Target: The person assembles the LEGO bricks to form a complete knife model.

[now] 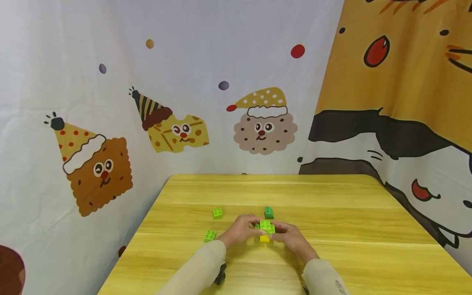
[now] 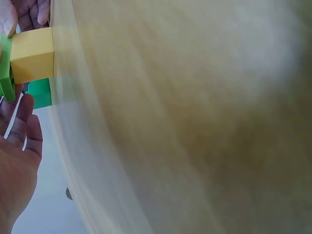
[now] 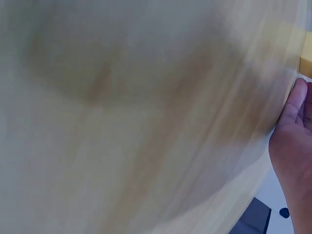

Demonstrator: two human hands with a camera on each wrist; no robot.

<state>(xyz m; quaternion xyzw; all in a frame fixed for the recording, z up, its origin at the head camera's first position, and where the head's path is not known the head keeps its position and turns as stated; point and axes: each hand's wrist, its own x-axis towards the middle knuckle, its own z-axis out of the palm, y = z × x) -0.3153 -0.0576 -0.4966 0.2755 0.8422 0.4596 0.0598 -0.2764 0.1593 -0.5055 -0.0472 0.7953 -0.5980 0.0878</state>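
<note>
A small stack of toy building bricks stands between my two hands over the wooden table. It has a lime green brick with studs on top, more lime green at both sides just below, and a yellow brick at the bottom. My left hand pinches the stack's green part from the left, thumb in front and fingers behind. From the other side my right hand grips it the same way. In the left wrist view the yellow brick lies against the table surface, beside the green layer.
A dark green curved brick lies just beyond the hands. Two loose lime green bricks, one farther back and one nearer, sit left of them. A printed cloth hangs behind the wooden table.
</note>
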